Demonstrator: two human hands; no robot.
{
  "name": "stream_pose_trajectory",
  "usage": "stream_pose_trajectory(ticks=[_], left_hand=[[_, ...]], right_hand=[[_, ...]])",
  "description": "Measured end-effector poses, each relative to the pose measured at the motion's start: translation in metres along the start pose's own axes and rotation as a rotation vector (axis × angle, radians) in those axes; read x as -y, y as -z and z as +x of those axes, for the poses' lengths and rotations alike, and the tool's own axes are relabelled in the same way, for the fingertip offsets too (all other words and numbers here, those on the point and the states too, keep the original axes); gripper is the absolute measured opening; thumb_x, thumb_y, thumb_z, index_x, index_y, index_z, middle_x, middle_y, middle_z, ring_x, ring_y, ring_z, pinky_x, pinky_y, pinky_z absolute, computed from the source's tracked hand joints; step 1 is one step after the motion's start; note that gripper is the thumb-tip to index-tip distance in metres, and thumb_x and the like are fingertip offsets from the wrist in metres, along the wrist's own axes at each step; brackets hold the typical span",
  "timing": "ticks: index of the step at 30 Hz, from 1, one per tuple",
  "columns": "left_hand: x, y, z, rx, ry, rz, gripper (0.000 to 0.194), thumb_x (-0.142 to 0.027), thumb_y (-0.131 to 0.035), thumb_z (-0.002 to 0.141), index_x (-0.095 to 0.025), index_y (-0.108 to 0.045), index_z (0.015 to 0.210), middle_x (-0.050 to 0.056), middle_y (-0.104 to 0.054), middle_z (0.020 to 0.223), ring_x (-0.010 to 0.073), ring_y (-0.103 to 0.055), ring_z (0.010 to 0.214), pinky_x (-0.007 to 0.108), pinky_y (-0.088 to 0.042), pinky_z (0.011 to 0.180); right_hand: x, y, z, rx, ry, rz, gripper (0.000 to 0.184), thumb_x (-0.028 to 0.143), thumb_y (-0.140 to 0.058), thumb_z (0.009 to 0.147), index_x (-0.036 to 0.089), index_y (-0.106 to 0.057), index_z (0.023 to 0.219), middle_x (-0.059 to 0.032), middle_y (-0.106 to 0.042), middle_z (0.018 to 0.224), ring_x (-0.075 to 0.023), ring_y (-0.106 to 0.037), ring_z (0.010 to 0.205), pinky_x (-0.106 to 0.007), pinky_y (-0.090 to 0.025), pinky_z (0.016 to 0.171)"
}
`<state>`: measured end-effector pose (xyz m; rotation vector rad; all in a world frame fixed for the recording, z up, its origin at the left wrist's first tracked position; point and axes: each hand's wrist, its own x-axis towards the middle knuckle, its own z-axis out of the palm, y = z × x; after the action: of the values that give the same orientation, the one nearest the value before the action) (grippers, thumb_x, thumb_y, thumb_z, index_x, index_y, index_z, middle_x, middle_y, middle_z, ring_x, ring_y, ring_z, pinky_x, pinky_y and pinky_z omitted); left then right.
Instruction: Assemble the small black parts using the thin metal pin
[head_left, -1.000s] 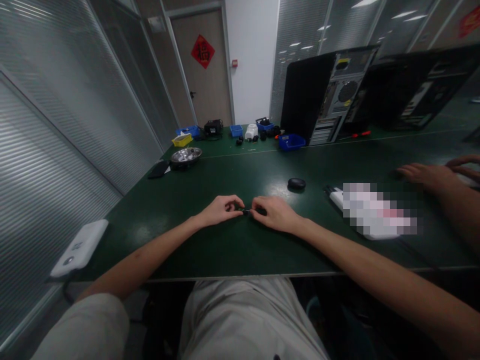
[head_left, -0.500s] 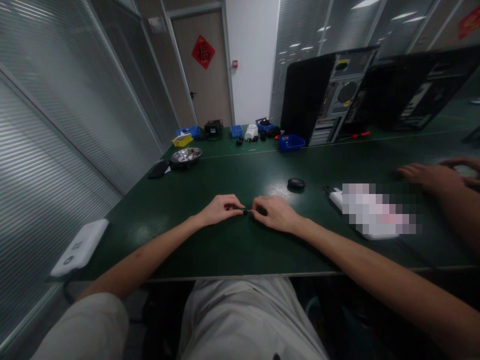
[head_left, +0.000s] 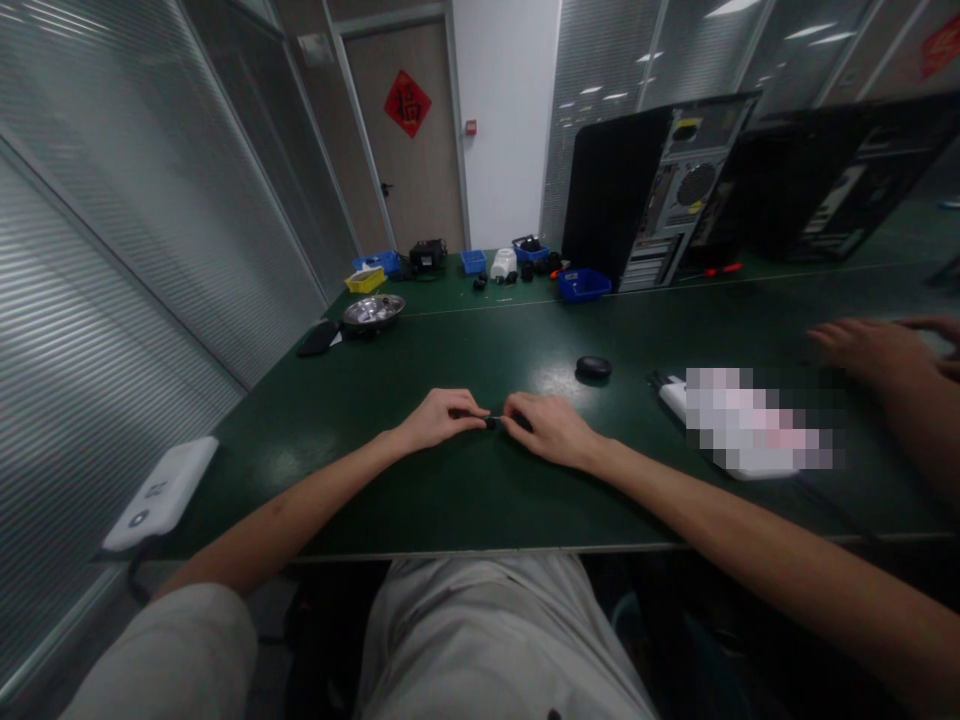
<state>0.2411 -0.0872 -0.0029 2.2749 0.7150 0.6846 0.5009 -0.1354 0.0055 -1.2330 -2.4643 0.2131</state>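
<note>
On the green worktop [head_left: 420, 510], nearer the wearer and left of the black oval case [head_left: 594, 368], a small dark piece [head_left: 491, 423] sits between the fingertips. The left hand [head_left: 448, 418] pinches its left end; the right hand [head_left: 546, 428], fingers curled, pinches its right. Beyond the case stands a blue tray [head_left: 584, 292]; far to its left, a metal bowl [head_left: 367, 322].

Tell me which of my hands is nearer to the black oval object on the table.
Right. Your right hand is left of the black oval object and closer to you, not touching it; your left hand is farther to its left.
</note>
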Motion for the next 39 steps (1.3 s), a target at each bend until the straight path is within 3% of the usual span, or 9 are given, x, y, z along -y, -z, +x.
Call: stream_pose_trajectory(ticks=[13, 26, 32, 39], left_hand=[[0.001, 0.0, 0.0, 0.011, -0.035, 0.043, 0.028, -0.04, -0.07, 0.095, -0.018, -0.08, 0.11, 0.007, -0.068, 0.098, 0.0157, -0.061, 0.08, 0.027, -0.045, 0.071], [-0.004, 0.001, 0.0, 0.052, -0.043, 0.145, 0.038, -0.039, -0.063, 0.1, -0.022, -0.071, 0.133, 0.006, -0.063, 0.097, 0.0147, -0.056, 0.077, 0.027, -0.046, 0.072], [-0.011, -0.004, -0.001, 0.105, -0.132, 0.332, 0.041, -0.031, -0.054, 0.102, -0.023, -0.064, 0.141, 0.011, -0.062, 0.116, 0.0229, -0.058, 0.106, 0.035, -0.048, 0.093], [-0.012, -0.003, -0.001, 0.126, -0.122, 0.371, 0.044, -0.026, -0.054, 0.101, -0.024, -0.062, 0.144, 0.012, -0.062, 0.118, 0.0242, -0.057, 0.109, 0.037, -0.049, 0.095]], right_hand=[[0.01, -0.006, 0.008, 0.022, 0.034, -0.041, 0.021, 0.037, -0.05, 0.104, 0.021, -0.064, 0.107, -0.0043, -0.069, 0.102, -0.0158, -0.06, 0.078, -0.028, -0.031, 0.066], [0.005, -0.005, 0.007, -0.032, -0.003, -0.025, 0.023, 0.039, -0.048, 0.106, 0.021, -0.062, 0.109, -0.0048, -0.069, 0.103, -0.0168, -0.061, 0.081, -0.029, -0.034, 0.069], [0.001, 0.0, 0.006, 0.027, -0.022, -0.123, 0.02, 0.037, -0.052, 0.103, 0.022, -0.064, 0.106, -0.0055, -0.069, 0.102, -0.0176, -0.062, 0.08, -0.029, -0.031, 0.065], [-0.007, 0.009, 0.007, 0.044, -0.107, -0.219, 0.016, 0.035, -0.057, 0.099, 0.023, -0.066, 0.1, -0.0063, -0.07, 0.098, -0.0188, -0.062, 0.075, -0.03, -0.028, 0.062]])
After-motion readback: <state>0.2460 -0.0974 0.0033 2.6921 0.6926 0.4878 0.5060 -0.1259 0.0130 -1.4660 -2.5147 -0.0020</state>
